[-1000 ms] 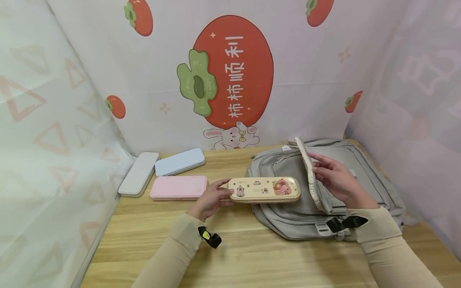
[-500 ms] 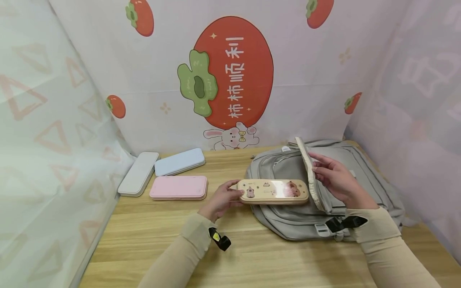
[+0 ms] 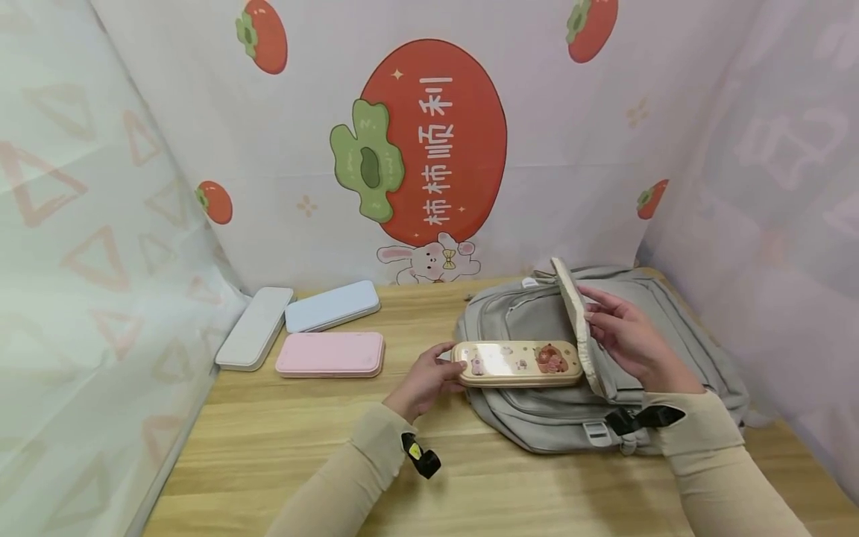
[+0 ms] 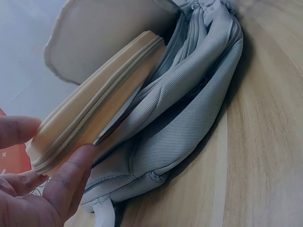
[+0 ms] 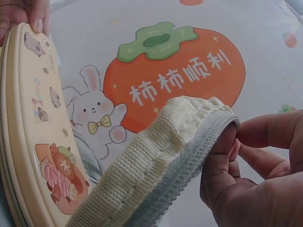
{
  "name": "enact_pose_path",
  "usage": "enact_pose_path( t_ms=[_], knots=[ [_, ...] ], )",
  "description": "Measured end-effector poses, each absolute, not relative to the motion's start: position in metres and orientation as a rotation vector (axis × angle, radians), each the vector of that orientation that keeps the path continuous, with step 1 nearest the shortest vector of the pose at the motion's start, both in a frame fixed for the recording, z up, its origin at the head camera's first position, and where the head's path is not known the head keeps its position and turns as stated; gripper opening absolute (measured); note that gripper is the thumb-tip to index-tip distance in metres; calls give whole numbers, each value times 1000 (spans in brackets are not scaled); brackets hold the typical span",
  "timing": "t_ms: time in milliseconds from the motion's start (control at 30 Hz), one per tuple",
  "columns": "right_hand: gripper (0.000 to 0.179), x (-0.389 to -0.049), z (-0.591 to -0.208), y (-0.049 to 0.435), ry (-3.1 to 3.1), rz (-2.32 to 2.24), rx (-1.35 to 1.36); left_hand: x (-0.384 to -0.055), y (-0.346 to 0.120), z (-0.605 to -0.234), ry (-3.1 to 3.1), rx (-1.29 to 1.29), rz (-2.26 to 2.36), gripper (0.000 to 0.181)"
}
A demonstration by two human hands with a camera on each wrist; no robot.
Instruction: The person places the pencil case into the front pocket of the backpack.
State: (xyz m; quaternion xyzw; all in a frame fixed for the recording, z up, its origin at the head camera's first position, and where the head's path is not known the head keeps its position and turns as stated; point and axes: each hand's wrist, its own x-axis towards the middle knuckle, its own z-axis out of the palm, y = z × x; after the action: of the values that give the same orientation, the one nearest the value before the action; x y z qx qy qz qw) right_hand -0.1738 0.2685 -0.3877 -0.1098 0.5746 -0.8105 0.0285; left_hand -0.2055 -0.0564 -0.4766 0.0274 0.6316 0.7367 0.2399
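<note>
Left hand [image 3: 426,380] narrowly pinches the case [image 3: 517,364] by its left end, right hand [image 3: 625,335], as narrowly, the flap [image 3: 577,319], best held clear of the case

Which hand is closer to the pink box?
The left hand: it is just to the right of the pink box, gripping the cream case. The right hand is farther right, holding the flap of the bag.

Left hand [image 5: 23,10] and cream case [image 5: 31,127] partly beyond the right wrist view's edges
</note>
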Motion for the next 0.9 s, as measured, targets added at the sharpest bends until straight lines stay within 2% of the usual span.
enact_pose_path(
  t_ms=[400, 900],
  knots=[
    [50, -168, -388, 287, 1482, -2628, -380, -204, -52, -473, 1687, 85, 2019, 58],
    [45, -168, -391, 284, 1281, -2662, -390, -202, -33, -474, 1765, 130, 1982, 55]
  ],
)
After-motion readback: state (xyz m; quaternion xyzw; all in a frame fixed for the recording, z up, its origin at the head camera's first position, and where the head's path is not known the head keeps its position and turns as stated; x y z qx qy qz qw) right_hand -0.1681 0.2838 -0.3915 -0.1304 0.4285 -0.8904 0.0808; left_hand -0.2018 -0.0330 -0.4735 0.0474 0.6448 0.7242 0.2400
